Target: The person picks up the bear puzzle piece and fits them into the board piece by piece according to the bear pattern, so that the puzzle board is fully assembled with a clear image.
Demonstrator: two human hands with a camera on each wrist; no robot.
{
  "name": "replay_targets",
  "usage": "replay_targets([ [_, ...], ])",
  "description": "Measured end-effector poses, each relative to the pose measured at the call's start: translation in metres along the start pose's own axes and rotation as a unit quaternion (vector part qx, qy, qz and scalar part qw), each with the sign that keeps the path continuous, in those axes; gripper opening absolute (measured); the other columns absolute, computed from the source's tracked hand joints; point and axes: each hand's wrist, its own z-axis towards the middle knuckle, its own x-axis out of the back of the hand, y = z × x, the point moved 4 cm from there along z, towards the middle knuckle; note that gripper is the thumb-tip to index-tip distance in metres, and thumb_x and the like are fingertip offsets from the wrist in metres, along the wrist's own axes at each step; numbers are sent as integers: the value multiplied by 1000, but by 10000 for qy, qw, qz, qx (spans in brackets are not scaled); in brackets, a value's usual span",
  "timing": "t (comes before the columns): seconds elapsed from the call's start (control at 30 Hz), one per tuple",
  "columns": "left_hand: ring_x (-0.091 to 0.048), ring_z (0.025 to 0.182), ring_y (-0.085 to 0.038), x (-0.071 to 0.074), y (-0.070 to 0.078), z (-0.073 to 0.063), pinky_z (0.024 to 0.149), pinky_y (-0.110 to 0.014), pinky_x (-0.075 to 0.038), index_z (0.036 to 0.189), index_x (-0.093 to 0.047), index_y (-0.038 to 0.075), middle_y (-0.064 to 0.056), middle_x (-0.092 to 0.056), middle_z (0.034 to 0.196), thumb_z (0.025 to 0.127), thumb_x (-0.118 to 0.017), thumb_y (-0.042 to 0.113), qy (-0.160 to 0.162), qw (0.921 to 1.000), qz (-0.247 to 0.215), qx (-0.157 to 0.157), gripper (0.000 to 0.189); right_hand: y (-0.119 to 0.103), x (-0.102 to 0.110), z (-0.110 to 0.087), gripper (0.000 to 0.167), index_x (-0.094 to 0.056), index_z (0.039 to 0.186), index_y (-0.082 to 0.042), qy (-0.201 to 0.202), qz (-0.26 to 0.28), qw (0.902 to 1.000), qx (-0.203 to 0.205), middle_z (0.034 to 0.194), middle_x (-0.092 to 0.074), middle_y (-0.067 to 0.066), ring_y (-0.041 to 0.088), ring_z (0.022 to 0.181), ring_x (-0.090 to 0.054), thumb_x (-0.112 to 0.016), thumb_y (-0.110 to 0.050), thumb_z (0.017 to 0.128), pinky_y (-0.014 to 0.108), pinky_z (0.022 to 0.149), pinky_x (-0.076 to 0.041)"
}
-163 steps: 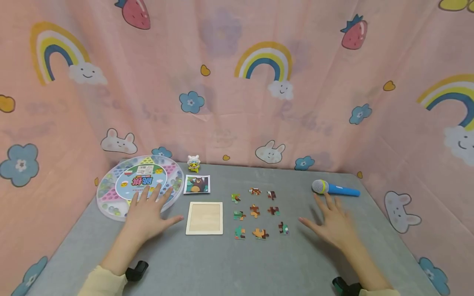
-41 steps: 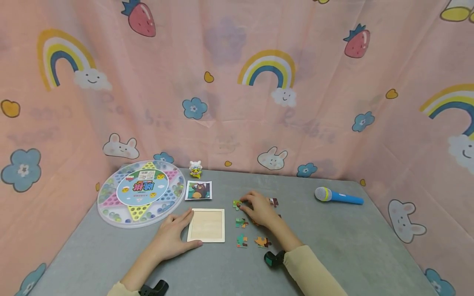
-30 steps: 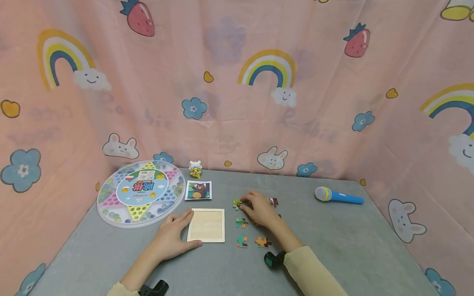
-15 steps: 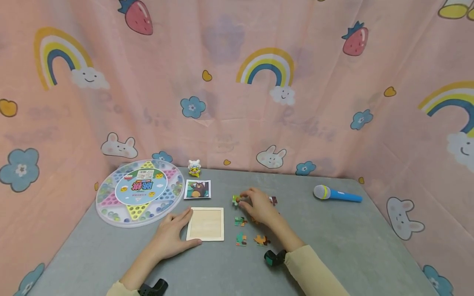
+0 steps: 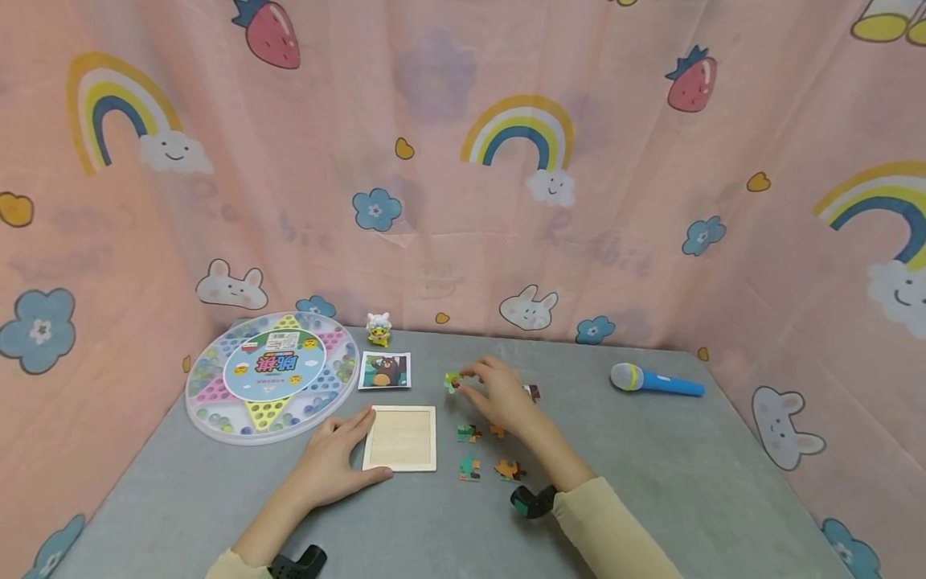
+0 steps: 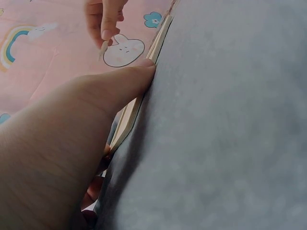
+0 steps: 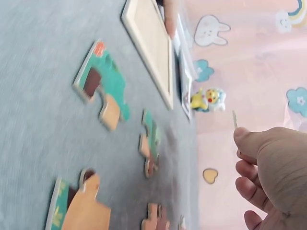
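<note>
My left hand [image 5: 331, 465] holds the square wooden puzzle tray [image 5: 400, 438] by its left side, thumb at the near edge and fingers at the far left corner. In the left wrist view the thumb lies along the tray's edge [image 6: 128, 115]. My right hand [image 5: 506, 400] pinches a green jigsaw piece [image 5: 452, 381] between thumb and fingers. The right wrist view shows that piece edge-on [image 7: 234, 119], raised off the table. Several other jigsaw pieces lie right of the tray, among them a teal one [image 5: 469, 468] and an orange one [image 5: 510, 470]; my right hand hides some.
A bear picture card [image 5: 385, 371] lies behind the tray, with a small toy figure [image 5: 379, 330] behind it. At the left is a round marble board game [image 5: 273, 378]. A blue microphone [image 5: 657, 379] lies at the right. A pink printed curtain [image 5: 434, 241] backs the grey table.
Earlier both hands were spread above the table. The left hand then took the tray's side and the right reached the jigsaw pieces. In the last half second the right hand lifted the green piece slightly leftward.
</note>
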Motion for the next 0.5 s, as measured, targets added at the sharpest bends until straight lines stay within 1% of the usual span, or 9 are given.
replay_targets([
  [0.17,-50,114,-23,0,0,0,93,-43,-46,159,-49,6,-9,-46,166,81,-82,67,-47,10000,30,32,105,-9,-4,5,24,-77,119,-7,-31,-34,10000,19,113,-71,12,27,100,-66,-79,-20,98,52,89,-50],
  [0.3,-50,114,-22,0,0,0,92,-42,-46,159,-49,6,-9,-46,166,81,-82,67,-64,10000,36,48,105,-15,-9,7,25,-76,120,-8,-83,-20,10000,1,114,-70,11,27,102,-66,-77,-22,100,51,89,-48],
  [0.5,-50,114,-22,0,-1,0,91,-42,-47,159,-49,6,-9,-46,166,81,-82,68,-24,10000,51,23,104,-25,-14,10,24,-76,120,-6,-131,155,9996,182,114,-70,12,27,102,-65,-76,-19,101,49,89,-48],
])
